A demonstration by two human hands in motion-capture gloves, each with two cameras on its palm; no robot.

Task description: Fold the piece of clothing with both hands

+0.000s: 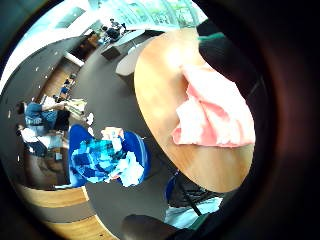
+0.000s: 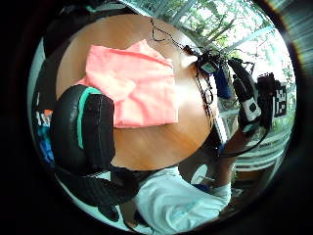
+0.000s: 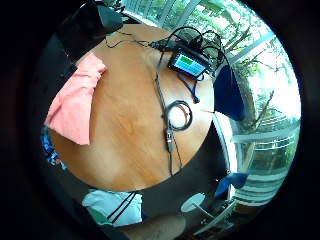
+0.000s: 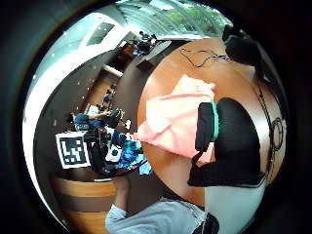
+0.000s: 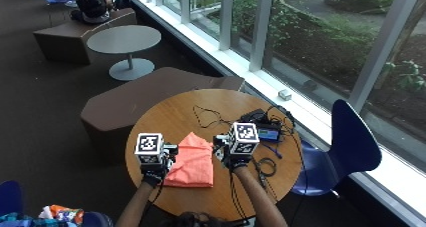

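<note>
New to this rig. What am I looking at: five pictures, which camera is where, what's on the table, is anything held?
There is no robot: a person works at a round wooden table in black gloves. One picture comes from above and behind the head. The other four come from wide-angle cameras on the palms, two per hand, one at the thumb side and one at the little finger side.

On the table lies a salmon-pink piece of clothing, already in a rough rectangle. Beside it are black cables, a small device with a lit screen and a coiled cable.

The left hand and the right hand hover either side of the clothing. Neither shows a grip on it; the fingers are hidden.
</note>
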